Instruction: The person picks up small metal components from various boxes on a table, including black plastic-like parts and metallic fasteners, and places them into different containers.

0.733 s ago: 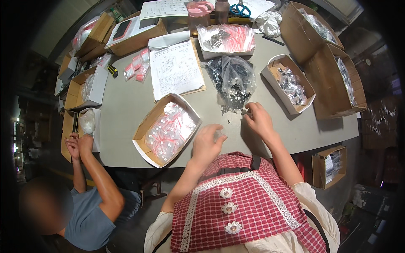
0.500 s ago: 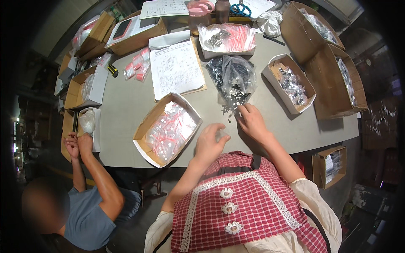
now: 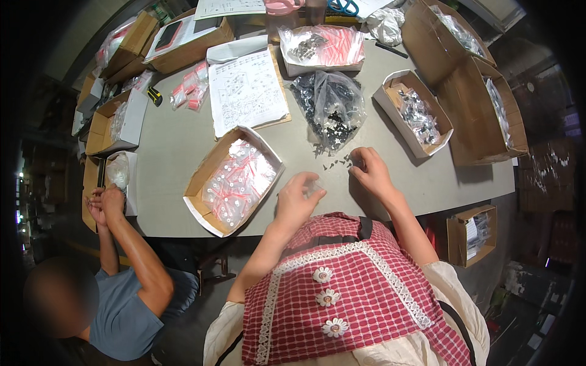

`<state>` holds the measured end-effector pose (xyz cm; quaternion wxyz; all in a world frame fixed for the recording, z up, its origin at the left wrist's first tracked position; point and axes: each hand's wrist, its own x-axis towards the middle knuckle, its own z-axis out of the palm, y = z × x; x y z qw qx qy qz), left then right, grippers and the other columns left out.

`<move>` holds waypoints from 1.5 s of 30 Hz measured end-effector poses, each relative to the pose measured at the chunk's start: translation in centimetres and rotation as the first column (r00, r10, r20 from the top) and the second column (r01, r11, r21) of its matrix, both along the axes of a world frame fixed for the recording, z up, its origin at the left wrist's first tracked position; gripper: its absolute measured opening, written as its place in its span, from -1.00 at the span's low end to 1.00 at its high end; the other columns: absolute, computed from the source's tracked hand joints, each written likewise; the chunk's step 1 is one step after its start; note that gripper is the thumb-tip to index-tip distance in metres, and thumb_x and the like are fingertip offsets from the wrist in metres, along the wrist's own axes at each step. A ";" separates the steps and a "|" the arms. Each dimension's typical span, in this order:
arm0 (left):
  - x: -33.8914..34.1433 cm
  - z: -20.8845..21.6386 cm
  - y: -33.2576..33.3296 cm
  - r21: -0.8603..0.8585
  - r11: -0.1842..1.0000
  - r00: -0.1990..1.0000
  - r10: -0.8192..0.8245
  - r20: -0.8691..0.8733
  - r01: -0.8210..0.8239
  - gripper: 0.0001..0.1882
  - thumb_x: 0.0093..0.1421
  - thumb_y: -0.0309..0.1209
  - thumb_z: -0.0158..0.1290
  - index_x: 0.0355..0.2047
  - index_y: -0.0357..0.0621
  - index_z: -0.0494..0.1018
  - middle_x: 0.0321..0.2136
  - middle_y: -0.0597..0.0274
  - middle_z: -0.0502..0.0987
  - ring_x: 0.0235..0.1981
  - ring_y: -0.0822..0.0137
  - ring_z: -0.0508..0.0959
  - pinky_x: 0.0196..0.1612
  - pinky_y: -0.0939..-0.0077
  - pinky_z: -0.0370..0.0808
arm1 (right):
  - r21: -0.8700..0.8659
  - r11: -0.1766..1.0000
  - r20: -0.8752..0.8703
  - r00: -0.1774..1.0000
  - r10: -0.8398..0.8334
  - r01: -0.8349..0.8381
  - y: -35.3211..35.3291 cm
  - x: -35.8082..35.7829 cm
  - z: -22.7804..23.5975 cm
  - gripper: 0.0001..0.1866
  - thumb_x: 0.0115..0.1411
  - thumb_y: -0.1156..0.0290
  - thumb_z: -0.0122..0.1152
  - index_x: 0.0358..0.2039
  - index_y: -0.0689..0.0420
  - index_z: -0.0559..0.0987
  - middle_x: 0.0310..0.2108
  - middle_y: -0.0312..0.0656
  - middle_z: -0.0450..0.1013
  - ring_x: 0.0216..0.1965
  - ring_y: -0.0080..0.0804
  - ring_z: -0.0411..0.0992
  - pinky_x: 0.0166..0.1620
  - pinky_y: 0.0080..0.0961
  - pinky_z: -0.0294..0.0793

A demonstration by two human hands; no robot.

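Observation:
My left hand [image 3: 297, 200] is curled, with what looks like a small clear plastic bag [image 3: 314, 185] between thumb and fingers. On the grey table my right hand [image 3: 372, 174] has its fingertips drawn together beside small black parts [image 3: 334, 163], possibly screws or clips; whatever it pinches is hidden. Just beyond lies an open clear bag [image 3: 332, 119] of the same black parts, its mouth toward me. Left of my left hand stands a cardboard box [image 3: 194, 210] of small zip bags with red strips and white round pieces.
Printed sheets [image 3: 247, 91] lie on a board behind the box. A tray of red-striped bags [image 3: 323, 66] stands at the back. To the right are a carton of bagged parts [image 3: 444, 143] and larger cartons [image 3: 470, 122]. A co-worker's hands [image 3: 105, 204] work at boxes on the left.
My right hand has drawn back slightly from the bag's mouth to the right, and loose black parts now lie more spread on the table. The left hand keeps its curled hold.

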<state>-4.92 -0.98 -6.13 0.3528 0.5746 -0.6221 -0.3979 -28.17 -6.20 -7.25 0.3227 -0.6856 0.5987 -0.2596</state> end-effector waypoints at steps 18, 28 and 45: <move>-0.7 1.2 0.1 -0.059 0.996 0.983 -0.082 -0.164 0.073 -0.65 0.06 -0.47 0.26 -0.13 -0.28 0.52 -0.22 0.10 0.61 -0.22 0.28 0.64 -0.12 0.42 0.57 | 0.005 0.997 0.340 0.938 0.067 -0.073 1.6 1.4 3.2 -0.84 0.05 0.53 0.30 -0.31 0.22 0.63 -0.36 -0.15 0.54 -0.37 -0.41 0.53 -0.22 -0.52 0.52; -0.7 1.6 -0.2 -0.111 0.986 0.962 -0.145 -0.231 0.122 -0.64 0.08 -0.50 0.25 -0.09 -0.26 0.51 -0.19 0.14 0.62 -0.18 0.33 0.64 -0.11 0.46 0.56 | -0.138 0.973 0.500 0.835 0.230 -0.185 2.5 2.6 5.9 -0.77 0.01 0.69 0.19 -0.29 0.21 0.65 -0.32 -0.16 0.53 -0.33 -0.38 0.53 -0.23 -0.49 0.53; -0.4 1.0 -0.1 -0.040 0.998 0.970 -0.048 -0.238 0.040 -0.66 0.10 -0.50 0.23 -0.08 -0.26 0.51 -0.18 0.15 0.61 -0.22 0.36 0.63 -0.15 0.49 0.55 | -0.034 0.999 -0.085 0.996 0.020 -0.023 -0.7 1.0 -1.2 -0.79 0.08 0.35 0.26 -0.44 0.26 0.52 -0.46 -0.05 0.50 -0.43 -0.21 0.52 -0.34 -0.32 0.48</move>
